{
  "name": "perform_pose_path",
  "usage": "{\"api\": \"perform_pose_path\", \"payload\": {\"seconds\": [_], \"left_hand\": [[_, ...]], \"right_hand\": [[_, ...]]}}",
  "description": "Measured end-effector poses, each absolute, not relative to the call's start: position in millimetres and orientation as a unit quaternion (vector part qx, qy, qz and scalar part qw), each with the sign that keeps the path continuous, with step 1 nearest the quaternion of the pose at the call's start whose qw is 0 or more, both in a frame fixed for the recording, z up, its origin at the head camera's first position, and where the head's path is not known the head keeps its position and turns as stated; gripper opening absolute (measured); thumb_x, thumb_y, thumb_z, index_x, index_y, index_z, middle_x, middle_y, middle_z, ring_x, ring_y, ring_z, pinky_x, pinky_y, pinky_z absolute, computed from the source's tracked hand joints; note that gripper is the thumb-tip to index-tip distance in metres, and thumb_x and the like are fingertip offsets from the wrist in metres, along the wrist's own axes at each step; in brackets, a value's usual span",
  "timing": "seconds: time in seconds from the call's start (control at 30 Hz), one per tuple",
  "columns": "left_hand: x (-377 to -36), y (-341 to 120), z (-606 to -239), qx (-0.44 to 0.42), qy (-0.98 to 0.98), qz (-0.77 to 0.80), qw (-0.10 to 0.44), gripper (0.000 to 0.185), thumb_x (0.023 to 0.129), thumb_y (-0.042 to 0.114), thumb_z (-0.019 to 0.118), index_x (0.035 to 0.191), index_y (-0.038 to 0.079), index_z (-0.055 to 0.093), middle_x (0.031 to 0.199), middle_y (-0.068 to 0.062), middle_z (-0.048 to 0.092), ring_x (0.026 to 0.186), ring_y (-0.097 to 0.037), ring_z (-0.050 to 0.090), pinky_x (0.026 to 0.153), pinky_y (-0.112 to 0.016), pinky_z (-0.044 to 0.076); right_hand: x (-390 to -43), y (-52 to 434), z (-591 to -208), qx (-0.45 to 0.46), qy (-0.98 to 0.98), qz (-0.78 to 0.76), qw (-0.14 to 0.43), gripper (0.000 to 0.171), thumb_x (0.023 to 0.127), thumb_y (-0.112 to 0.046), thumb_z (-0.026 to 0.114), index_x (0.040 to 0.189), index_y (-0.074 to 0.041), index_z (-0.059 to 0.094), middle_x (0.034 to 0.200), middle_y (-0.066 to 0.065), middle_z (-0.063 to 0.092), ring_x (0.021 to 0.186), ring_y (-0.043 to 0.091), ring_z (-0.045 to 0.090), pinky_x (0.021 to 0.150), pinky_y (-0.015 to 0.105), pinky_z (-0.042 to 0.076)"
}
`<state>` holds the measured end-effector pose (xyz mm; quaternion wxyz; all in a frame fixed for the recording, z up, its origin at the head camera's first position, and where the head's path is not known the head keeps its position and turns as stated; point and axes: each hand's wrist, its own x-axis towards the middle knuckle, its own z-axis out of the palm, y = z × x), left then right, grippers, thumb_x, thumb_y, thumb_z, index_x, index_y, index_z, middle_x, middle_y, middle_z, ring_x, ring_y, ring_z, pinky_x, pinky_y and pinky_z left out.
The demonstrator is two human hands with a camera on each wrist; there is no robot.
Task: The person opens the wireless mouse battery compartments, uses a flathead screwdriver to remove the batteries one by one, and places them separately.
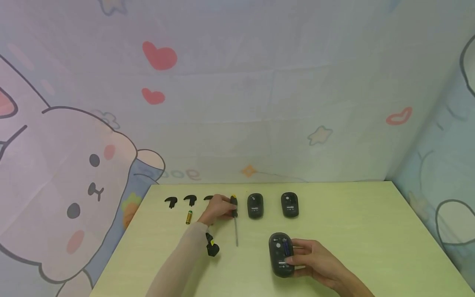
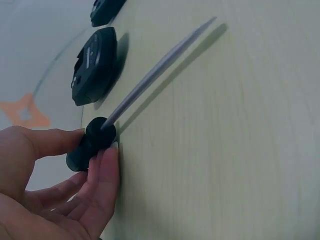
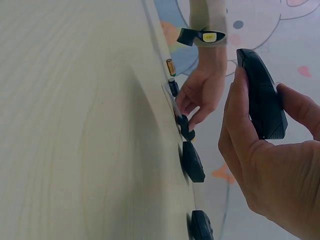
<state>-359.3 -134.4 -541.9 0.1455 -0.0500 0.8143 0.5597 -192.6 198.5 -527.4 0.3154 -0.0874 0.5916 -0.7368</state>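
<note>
My left hand [image 1: 222,208] pinches the black handle of a screwdriver [image 1: 233,207] lying on the pale green table [image 1: 352,231]; its steel shaft [image 1: 236,233] points toward me. In the left wrist view thumb and fingers close around the screwdriver handle [image 2: 93,142], with the shaft [image 2: 155,70] flat on the table. My right hand [image 1: 298,256] grips a black mouse [image 1: 280,253] turned underside up, a bluish battery showing in its open bay. The right wrist view shows this held mouse [image 3: 262,100] between thumb and fingers.
Two more black mice [image 1: 255,205] [image 1: 290,204] lie at the back of the table. Black covers [image 1: 170,202] [image 1: 190,200] sit in a row at the back left, a third half hidden by my left hand. A loose battery [image 1: 189,217] lies near them.
</note>
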Motion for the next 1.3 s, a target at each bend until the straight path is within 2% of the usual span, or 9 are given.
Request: {"api": "perform_pose_path", "payload": {"seconds": [0.4, 0.57, 0.7, 0.8, 0.87, 0.93, 1.03, 1.13, 1.3], "left_hand": [[-361, -129, -546, -0.059, 0.845, 0.518, 0.119, 0.045, 0.093, 0.011, 0.077, 0.131, -0.008, 0.062, 0.104, -0.019, 0.076, 0.080, -0.021, 0.075, 0.075, -0.035, 0.068], [-360, -126, -541, -0.052, 0.876, 0.467, 0.105, 0.052, 0.096, 0.016, 0.075, 0.137, -0.010, 0.059, 0.109, -0.023, 0.074, 0.072, -0.017, 0.071, 0.073, -0.032, 0.067], [-352, -126, -534, -0.026, 0.919, 0.390, 0.055, 0.050, 0.100, 0.023, 0.070, 0.137, -0.010, 0.059, 0.121, -0.028, 0.071, 0.079, -0.022, 0.069, 0.078, -0.039, 0.064], [-339, -124, -525, 0.005, 0.933, 0.359, -0.001, 0.041, 0.102, 0.023, 0.066, 0.130, -0.007, 0.064, 0.114, -0.024, 0.073, 0.081, -0.025, 0.070, 0.069, -0.040, 0.062], [-329, -121, -515, 0.037, 0.932, 0.358, -0.039, 0.032, 0.102, 0.020, 0.065, 0.124, -0.003, 0.068, 0.103, -0.019, 0.075, 0.071, -0.022, 0.067, 0.058, -0.034, 0.057], [-318, -115, -502, 0.079, 0.930, 0.354, -0.062, 0.026, 0.102, 0.018, 0.065, 0.119, 0.000, 0.071, 0.095, -0.013, 0.074, 0.067, -0.016, 0.062, 0.056, -0.028, 0.051], [-301, -105, -484, 0.147, 0.924, 0.346, -0.072, 0.020, 0.103, 0.019, 0.066, 0.115, 0.004, 0.074, 0.094, -0.008, 0.071, 0.071, -0.013, 0.058, 0.061, -0.026, 0.050], [-285, -95, -471, 0.202, 0.920, 0.331, -0.052, 0.021, 0.104, 0.021, 0.066, 0.118, 0.008, 0.074, 0.102, -0.006, 0.072, 0.083, -0.014, 0.063, 0.072, -0.027, 0.054], [-264, -83, -460, 0.271, 0.911, 0.311, -0.018, 0.024, 0.105, 0.025, 0.065, 0.121, 0.011, 0.075, 0.117, -0.006, 0.072, 0.099, -0.021, 0.069, 0.081, -0.027, 0.057]], "right_hand": [[-194, 198, -528, -0.083, 0.588, -0.740, 0.316, 0.074, 0.097, -0.008, 0.073, 0.156, 0.014, 0.034, 0.128, 0.013, 0.075, 0.108, 0.022, 0.077, 0.088, 0.039, 0.068], [-195, 197, -527, -0.080, 0.589, -0.739, 0.317, 0.074, 0.097, -0.008, 0.072, 0.156, 0.014, 0.034, 0.131, 0.014, 0.074, 0.111, 0.023, 0.077, 0.092, 0.042, 0.067], [-196, 197, -527, -0.077, 0.589, -0.738, 0.319, 0.074, 0.097, -0.009, 0.072, 0.157, 0.013, 0.033, 0.132, 0.014, 0.073, 0.111, 0.024, 0.077, 0.093, 0.043, 0.067], [-195, 196, -528, -0.079, 0.587, -0.739, 0.322, 0.074, 0.098, -0.009, 0.071, 0.157, 0.013, 0.033, 0.131, 0.014, 0.074, 0.111, 0.023, 0.077, 0.092, 0.042, 0.067], [-194, 195, -528, -0.081, 0.587, -0.738, 0.323, 0.073, 0.098, -0.009, 0.071, 0.157, 0.013, 0.033, 0.131, 0.013, 0.073, 0.111, 0.024, 0.077, 0.092, 0.041, 0.067], [-193, 195, -528, -0.084, 0.587, -0.738, 0.322, 0.074, 0.098, -0.009, 0.071, 0.157, 0.014, 0.032, 0.132, 0.014, 0.073, 0.110, 0.024, 0.077, 0.091, 0.040, 0.067], [-193, 196, -527, -0.088, 0.589, -0.737, 0.320, 0.077, 0.098, -0.010, 0.070, 0.157, 0.016, 0.028, 0.132, 0.015, 0.072, 0.110, 0.024, 0.077, 0.090, 0.039, 0.067], [-193, 196, -527, -0.087, 0.591, -0.736, 0.319, 0.079, 0.098, -0.010, 0.071, 0.157, 0.017, 0.026, 0.132, 0.015, 0.073, 0.110, 0.024, 0.077, 0.090, 0.039, 0.067], [-194, 196, -527, -0.086, 0.591, -0.736, 0.318, 0.079, 0.099, -0.010, 0.070, 0.158, 0.017, 0.026, 0.132, 0.015, 0.073, 0.111, 0.025, 0.077, 0.092, 0.041, 0.067]]}}
